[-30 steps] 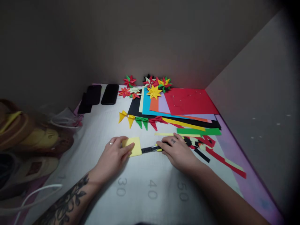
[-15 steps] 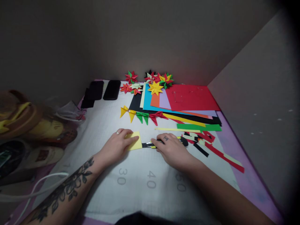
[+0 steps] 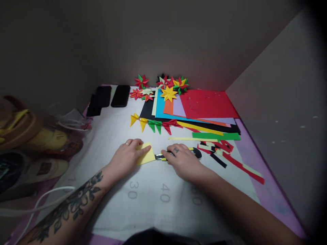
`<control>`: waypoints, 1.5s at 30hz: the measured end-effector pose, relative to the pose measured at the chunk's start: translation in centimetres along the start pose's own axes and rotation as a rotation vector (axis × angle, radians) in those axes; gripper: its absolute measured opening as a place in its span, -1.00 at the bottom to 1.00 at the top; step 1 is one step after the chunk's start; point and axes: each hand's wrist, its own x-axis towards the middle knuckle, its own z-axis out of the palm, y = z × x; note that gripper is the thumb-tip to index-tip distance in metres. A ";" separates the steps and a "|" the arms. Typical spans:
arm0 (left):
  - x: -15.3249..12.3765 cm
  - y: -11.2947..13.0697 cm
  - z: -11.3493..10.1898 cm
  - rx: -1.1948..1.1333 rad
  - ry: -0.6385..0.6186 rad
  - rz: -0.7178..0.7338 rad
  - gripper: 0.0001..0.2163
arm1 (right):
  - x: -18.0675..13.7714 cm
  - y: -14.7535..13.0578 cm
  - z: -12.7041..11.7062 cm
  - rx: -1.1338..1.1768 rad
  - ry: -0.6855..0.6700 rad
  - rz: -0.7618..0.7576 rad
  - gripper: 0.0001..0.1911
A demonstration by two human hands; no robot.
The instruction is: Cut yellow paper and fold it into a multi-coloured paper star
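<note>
My left hand point(image 3: 127, 153) grips a small folded piece of yellow paper point(image 3: 146, 154) against the white mat, its thumb lying across the top. In my right hand point(image 3: 182, 160) is a yellow and black utility knife point(image 3: 195, 152), held low and nearly flat, pointing left. Its metal blade point(image 3: 158, 157) meets the right edge of the yellow paper; whether the tip is between the layers I cannot tell. My right fingers cover the middle of the knife's handle.
Folded paper pieces point(image 3: 155, 126) lie in a row beyond my hands. Behind them are paper stars point(image 3: 168, 94) and coloured sheets point(image 3: 209, 103). Paper scraps point(image 3: 218, 160) lie right of the knife. A black phone point(image 3: 121, 96) rests at the back left, a white cable point(image 3: 38, 200) at the near left.
My right hand has slid the knife slightly left, and less of the blade shows beside the yellow paper. My left hand keeps its hold; the whole view has shifted a little.
</note>
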 end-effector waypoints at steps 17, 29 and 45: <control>0.0 -0.1 0.1 -0.001 0.006 0.001 -0.57 | -1.5 -0.7 -0.5 -0.076 -0.009 0.065 -0.60; -0.1 -0.5 0.4 -0.062 0.025 0.004 -0.57 | -1.8 -1.9 -0.6 -0.072 -0.018 0.074 -0.60; 0.2 -1.4 0.2 -0.114 0.014 0.079 -0.55 | 0.0 -5.0 0.1 -0.072 -0.002 0.070 -0.61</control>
